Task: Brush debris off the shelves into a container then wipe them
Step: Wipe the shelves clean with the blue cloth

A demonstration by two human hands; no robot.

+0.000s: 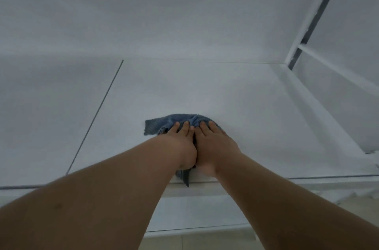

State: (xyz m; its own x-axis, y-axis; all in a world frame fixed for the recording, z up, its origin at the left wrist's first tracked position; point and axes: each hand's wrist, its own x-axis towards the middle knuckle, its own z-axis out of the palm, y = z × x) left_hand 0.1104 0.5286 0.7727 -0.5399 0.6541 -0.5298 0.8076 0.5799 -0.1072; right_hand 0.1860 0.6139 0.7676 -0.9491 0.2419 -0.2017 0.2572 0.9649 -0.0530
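A blue-grey cloth [155,125] lies crumpled on the white shelf [235,110], near its front edge. My left hand [181,143] and my right hand [215,144] press down on the cloth side by side, fingers straight and pointing away from me. The hands cover most of the cloth; a corner sticks out to the left and a strip hangs over the shelf's front edge between my wrists. No brush or container is in view.
The shelf's white back wall [164,14] rises behind the cloth. A white side panel with a dark upright strip [320,7] closes the right side. A thin dark seam [98,110] runs across the shelf on the left. A lower shelf [194,215] shows below.
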